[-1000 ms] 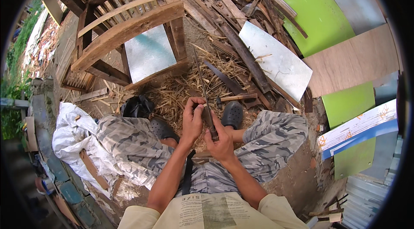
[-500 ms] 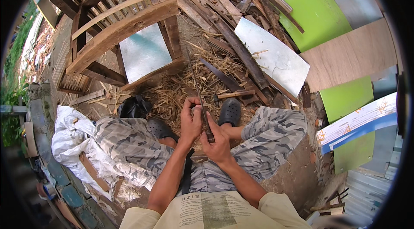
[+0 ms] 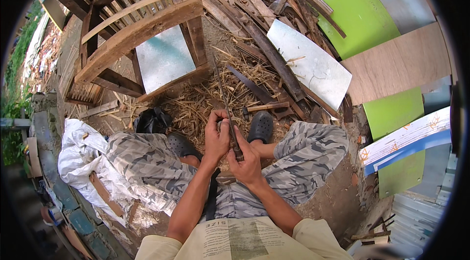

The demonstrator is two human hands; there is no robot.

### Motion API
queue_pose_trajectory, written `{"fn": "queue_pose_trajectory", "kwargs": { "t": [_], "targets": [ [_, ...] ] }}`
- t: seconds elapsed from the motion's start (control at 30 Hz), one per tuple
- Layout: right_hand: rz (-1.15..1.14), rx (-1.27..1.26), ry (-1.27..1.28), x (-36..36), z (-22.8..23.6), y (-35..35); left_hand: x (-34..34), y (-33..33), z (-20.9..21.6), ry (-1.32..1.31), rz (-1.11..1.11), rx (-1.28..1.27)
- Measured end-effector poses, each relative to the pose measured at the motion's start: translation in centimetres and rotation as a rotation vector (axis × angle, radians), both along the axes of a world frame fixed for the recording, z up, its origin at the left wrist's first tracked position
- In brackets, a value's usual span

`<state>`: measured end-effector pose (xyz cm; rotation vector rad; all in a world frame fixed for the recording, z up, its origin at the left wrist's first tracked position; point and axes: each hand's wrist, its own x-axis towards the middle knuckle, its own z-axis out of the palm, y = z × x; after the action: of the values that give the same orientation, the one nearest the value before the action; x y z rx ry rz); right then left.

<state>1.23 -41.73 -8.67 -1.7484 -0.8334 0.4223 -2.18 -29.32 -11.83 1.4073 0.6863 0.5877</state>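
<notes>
Between my knees I hold a long, thin, dark blade-like tool (image 3: 225, 96), seen nearly edge-on and pointing away from me. My right hand (image 3: 247, 163) is closed round its thicker near end, thumb and fingers pressed along it. My left hand (image 3: 216, 138) is closed against its left side, fingers curled and pinching near the middle. What the fingertips of my left hand touch is partly hidden. Beyond my hands lies a heap of wood shavings (image 3: 196, 108). A hammer (image 3: 267, 106) with a wooden handle and a dark saw-like blade (image 3: 250, 85) rest there.
A slatted wooden chair frame (image 3: 142, 35) stands at the far left. Scrap timber (image 3: 264, 49) is piled ahead, with a pale panel (image 3: 311, 69), a plywood sheet (image 3: 396, 64) and green boards (image 3: 362, 10) at right. A black plastic bag (image 3: 152, 121) and white sack (image 3: 81, 152) lie left.
</notes>
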Motion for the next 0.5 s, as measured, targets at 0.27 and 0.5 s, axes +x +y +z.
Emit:
{"fn": "queue_pose_trajectory", "kwargs": {
  "t": [0.27, 0.5],
  "targets": [
    [-0.014, 0.012, -0.054, 0.05, 0.02, 0.0, -0.01, 0.12, -0.37, -0.019, -0.006, 0.013],
    [-0.019, 0.036, -0.064, -0.01, -0.07, 0.14, -0.03, 0.25, -0.17, -0.004, -0.004, 0.019]
  ]
}}
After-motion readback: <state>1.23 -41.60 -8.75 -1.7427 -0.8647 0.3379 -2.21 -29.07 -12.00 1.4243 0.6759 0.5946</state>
